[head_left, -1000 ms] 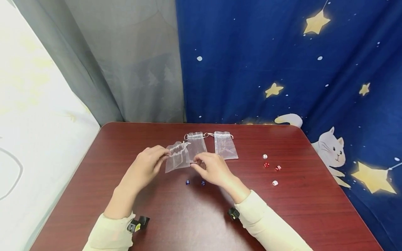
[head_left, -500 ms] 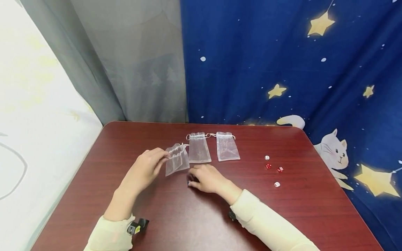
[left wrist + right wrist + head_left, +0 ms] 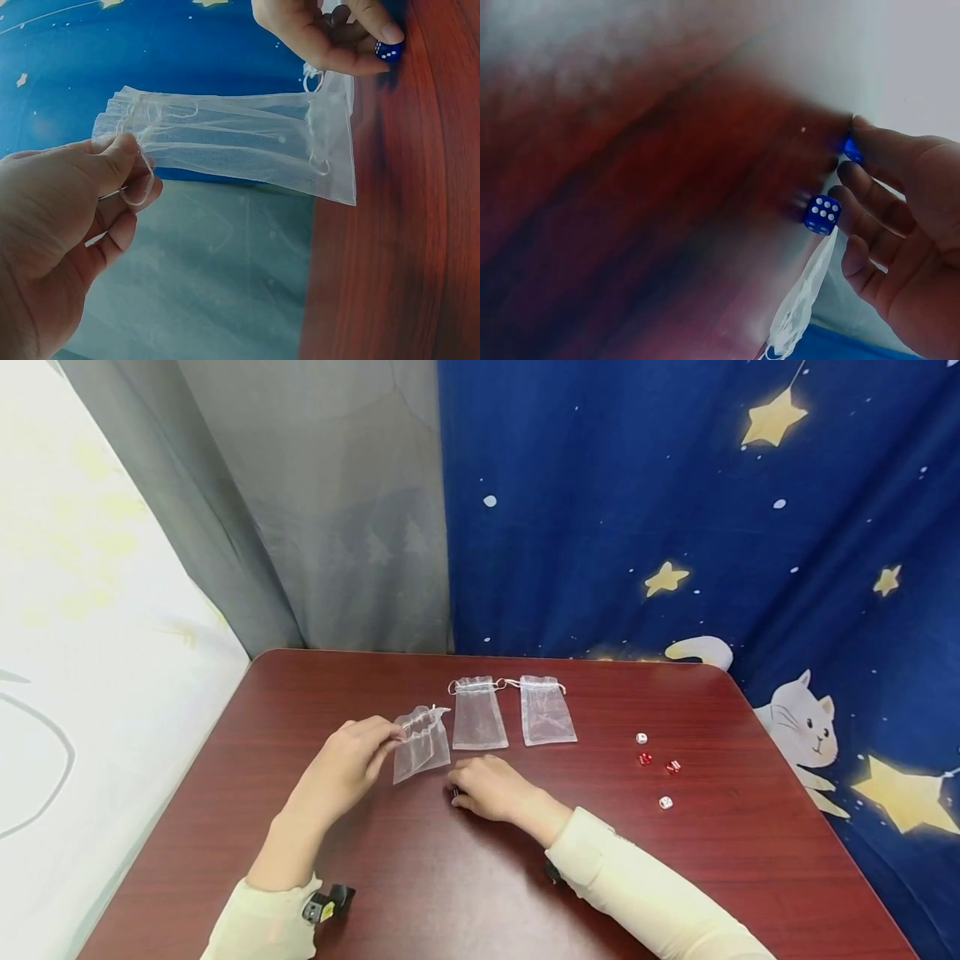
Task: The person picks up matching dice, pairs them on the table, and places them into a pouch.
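Note:
My left hand (image 3: 348,758) pinches a sheer white drawstring bag (image 3: 422,750) near its gathered mouth, thumb against fingers. In the left wrist view the bag (image 3: 240,139) hangs away from the fingertips, with a loop of cord dangling by the thumb. Right of it and lower, my right hand (image 3: 491,787) is down at the table. Its thumb and forefinger pinch a blue die (image 3: 852,148), partly hidden by the thumb. A second blue die (image 3: 823,215), six white pips showing, sits right at the tips of the other fingers.
Two more sheer drawstring bags, a middle one (image 3: 480,720) and a right one (image 3: 548,714), lie flat behind the hands. Farther right on the red-brown table (image 3: 420,893) are two red dice (image 3: 645,759) and two white dice (image 3: 665,802). Curtains (image 3: 540,527) hang beyond the far edge.
My right hand has left the bag's lower corner and come down onto the blue dice, which it now mostly covers in the head view. The left hand keeps its pinch on the bag.

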`<state>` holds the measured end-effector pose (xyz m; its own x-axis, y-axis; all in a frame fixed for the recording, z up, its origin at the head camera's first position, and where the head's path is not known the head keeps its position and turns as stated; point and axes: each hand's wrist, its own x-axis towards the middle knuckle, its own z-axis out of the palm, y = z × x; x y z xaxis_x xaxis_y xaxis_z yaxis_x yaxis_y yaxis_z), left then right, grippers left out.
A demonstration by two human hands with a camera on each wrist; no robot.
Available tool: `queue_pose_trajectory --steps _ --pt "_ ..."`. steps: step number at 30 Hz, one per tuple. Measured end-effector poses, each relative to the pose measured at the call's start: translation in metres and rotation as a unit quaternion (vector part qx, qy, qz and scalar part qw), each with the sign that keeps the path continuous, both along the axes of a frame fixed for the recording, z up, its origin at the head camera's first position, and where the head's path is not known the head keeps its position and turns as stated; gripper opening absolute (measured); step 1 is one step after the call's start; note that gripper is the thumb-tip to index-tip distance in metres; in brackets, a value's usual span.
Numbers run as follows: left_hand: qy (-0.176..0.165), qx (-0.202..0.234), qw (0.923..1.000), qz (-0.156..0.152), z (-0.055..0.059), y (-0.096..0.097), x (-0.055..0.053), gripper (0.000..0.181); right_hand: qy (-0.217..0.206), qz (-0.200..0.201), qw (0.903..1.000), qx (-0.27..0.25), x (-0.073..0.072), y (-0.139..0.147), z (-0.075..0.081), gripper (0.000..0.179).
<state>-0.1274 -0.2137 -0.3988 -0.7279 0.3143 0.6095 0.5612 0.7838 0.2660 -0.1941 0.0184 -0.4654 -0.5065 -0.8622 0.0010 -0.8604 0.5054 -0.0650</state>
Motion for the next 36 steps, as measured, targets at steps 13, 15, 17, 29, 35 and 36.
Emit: queue_pose_trajectory --steps 13,15,17,29,35,36 --pt "-0.004 -0.006 0.9999 0.007 -0.001 0.002 -0.002 0.015 -0.014 0.033 0.9931 -0.112 -0.01 0.009 0.052 0.014" --pt "-0.006 -0.007 0.9999 0.005 -0.002 0.003 -0.002 0.014 -0.019 0.037 0.9892 -0.14 -0.011 0.011 0.066 0.015" --pt "-0.008 -0.01 0.9999 0.005 -0.004 0.003 -0.003 0.013 -0.018 0.041 0.9852 -0.166 -0.013 0.013 0.079 0.015" --pt "-0.01 -0.015 0.9992 -0.035 0.002 0.01 -0.007 0.016 0.039 0.038 0.9803 -0.19 -0.018 0.006 0.116 0.015" --pt "0.004 -0.011 0.9985 -0.053 0.003 0.016 -0.009 0.017 0.03 0.033 0.9824 -0.182 -0.012 -0.001 0.12 0.013" --pt "0.005 -0.01 0.9984 -0.055 0.003 0.016 -0.009 0.016 0.029 0.034 0.9821 -0.183 -0.012 -0.002 0.12 0.013"
